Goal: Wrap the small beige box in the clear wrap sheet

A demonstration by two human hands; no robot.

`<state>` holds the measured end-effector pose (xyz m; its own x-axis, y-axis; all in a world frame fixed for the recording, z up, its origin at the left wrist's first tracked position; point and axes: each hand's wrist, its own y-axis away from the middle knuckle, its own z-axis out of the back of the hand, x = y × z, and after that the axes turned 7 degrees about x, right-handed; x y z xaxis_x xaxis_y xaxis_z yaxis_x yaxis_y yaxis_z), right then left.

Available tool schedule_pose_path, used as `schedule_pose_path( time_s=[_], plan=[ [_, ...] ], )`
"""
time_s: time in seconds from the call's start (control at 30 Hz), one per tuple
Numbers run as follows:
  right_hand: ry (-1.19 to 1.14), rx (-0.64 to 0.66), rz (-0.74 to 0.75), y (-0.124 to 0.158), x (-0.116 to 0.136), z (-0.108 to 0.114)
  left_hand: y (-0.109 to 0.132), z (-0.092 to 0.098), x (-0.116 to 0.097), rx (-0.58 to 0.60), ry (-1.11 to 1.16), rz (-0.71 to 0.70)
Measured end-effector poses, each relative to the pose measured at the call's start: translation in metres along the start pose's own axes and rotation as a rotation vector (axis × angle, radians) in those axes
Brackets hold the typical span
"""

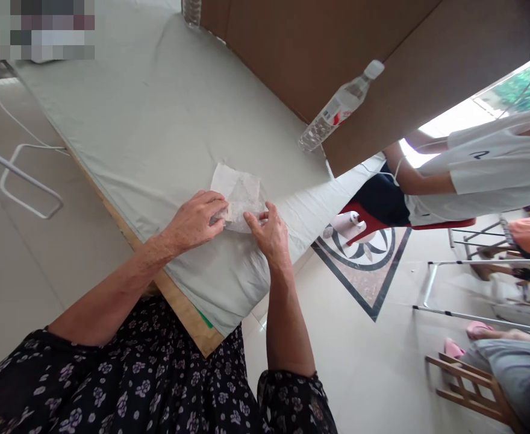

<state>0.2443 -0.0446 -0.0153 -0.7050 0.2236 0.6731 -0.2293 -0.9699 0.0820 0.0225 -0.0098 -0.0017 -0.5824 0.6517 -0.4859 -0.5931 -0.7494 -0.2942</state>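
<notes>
The thin white paper [242,185] lies on the pale cloth [124,132], between the fingers and a bit past them. The left hand [195,222] pinches its near edge. The right hand [271,236] has its thumb and fingers a little apart at the other side; I cannot tell if they grip. Well past the right fingers, a clear bottle [337,111] is beside a big brown box [287,54].

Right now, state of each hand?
Left hand: curled at the white sheet; grip can't be told.
Right hand: open, at the sheet's right side.
</notes>
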Motion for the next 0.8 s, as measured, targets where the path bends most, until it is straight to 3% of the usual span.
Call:
schedule_pose_path(
  time_s=[0.13,0.23,0.47,0.6,0.8],
  plan=[
    [-0.203,0.043,-0.005,-0.009,0.004,-0.009,0.0,0.001,-0.001,0.008,-0.053,0.007],
    [-0.343,0.032,-0.049,0.002,0.004,-0.004,0.0,0.002,-0.002,0.003,-0.087,0.008],
    [-0.21,0.056,-0.186,0.032,0.0,0.018,0.002,-0.001,-0.001,-0.064,-0.067,-0.013],
    [-0.191,0.097,-0.15,0.027,0.009,0.011,0.002,-0.002,0.0,-0.068,-0.061,-0.015],
    [-0.44,0.063,-0.182,0.013,0.024,-0.006,0.001,-0.003,0.001,-0.05,-0.051,-0.007]
  ],
)
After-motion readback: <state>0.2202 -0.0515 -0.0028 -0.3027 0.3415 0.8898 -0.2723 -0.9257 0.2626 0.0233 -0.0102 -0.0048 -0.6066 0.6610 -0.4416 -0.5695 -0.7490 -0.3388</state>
